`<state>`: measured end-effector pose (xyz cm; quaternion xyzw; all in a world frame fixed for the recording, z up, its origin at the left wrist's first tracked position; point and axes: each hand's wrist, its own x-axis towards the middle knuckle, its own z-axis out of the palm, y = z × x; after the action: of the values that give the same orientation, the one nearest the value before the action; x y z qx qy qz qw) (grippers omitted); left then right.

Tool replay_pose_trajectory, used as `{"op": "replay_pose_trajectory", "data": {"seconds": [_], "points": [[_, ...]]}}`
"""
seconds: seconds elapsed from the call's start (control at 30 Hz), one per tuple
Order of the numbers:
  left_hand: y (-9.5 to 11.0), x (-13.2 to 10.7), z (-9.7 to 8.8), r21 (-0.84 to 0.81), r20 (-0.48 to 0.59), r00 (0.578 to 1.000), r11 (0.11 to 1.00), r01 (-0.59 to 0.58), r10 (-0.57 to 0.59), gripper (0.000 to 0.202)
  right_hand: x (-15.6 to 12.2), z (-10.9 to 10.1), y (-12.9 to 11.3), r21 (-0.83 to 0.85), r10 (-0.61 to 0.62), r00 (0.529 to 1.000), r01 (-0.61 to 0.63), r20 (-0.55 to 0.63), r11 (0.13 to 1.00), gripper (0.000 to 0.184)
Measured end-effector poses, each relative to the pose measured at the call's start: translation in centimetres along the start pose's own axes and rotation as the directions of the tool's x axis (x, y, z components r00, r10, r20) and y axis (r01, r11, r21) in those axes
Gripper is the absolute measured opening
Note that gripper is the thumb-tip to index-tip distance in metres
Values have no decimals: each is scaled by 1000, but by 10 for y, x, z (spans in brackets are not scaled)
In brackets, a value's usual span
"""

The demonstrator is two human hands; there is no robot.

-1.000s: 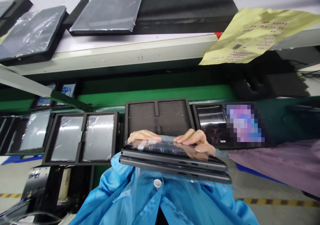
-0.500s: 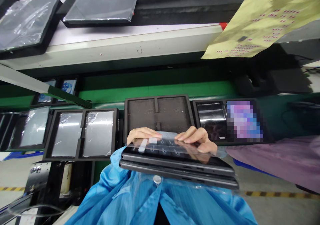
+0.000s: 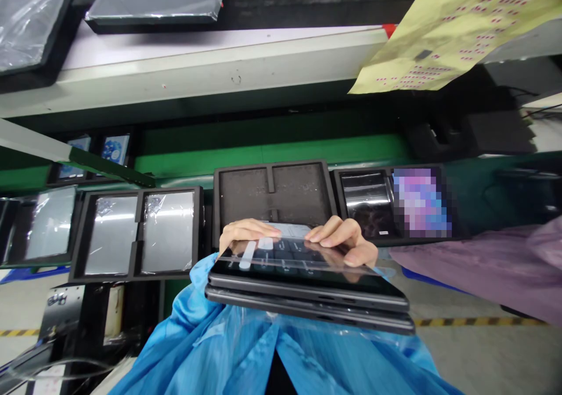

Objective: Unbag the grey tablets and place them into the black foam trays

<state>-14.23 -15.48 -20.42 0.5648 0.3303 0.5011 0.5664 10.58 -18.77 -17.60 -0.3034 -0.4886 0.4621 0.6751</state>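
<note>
Two dark tablets lie one on the other in front of my chest, tilted so their near long edges face me. The upper tablet [image 3: 290,269] has a lit screen with pale tiles and clear film on its face. Beneath it, the lower tablet [image 3: 281,306] shows only its edge, with loose film. My left hand [image 3: 242,235] is closed over the far edge, left of the middle. My right hand [image 3: 345,241] grips the far edge further right, fingertips on the glass. The undersides of both hands are hidden.
Beyond my hands sits a black foam tray [image 3: 243,193] with bare compartments. Left of it, another tray [image 3: 137,240] holds two film-wrapped tablets; the right tray [image 3: 389,208] holds two devices, one lit. A white shelf [image 3: 197,67] and yellow paper [image 3: 408,55] hang above. A purple sleeve [image 3: 478,266] is at right.
The whole view has shifted a little, so the shelf and trays sit slightly higher and further left. Both hands keep their hold on the two tablets, which have hardly moved.
</note>
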Motion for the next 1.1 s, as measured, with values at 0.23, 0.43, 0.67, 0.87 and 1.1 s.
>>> {"op": "replay_pose_trajectory", "data": {"seconds": [0.23,0.43,0.67,0.87,1.1], "points": [[-1,14,12,-46,46,978,978,-202,204,48,7,0,-3,8,-53,998,53,24,999,39],[-4,15,14,-43,32,980,980,-192,194,53,8,-2,-3,-2,-52,998,52,29,999,29],[3,11,11,0,52,991,992,-127,127,53,10,2,0,-27,-81,996,82,34,996,23],[15,10,13,20,76,984,987,-162,160,43,13,-1,-19,-115,-25,990,41,137,992,2],[70,19,7,430,316,901,802,-415,297,16,46,-28,-93,-323,105,701,185,705,928,60]]}}
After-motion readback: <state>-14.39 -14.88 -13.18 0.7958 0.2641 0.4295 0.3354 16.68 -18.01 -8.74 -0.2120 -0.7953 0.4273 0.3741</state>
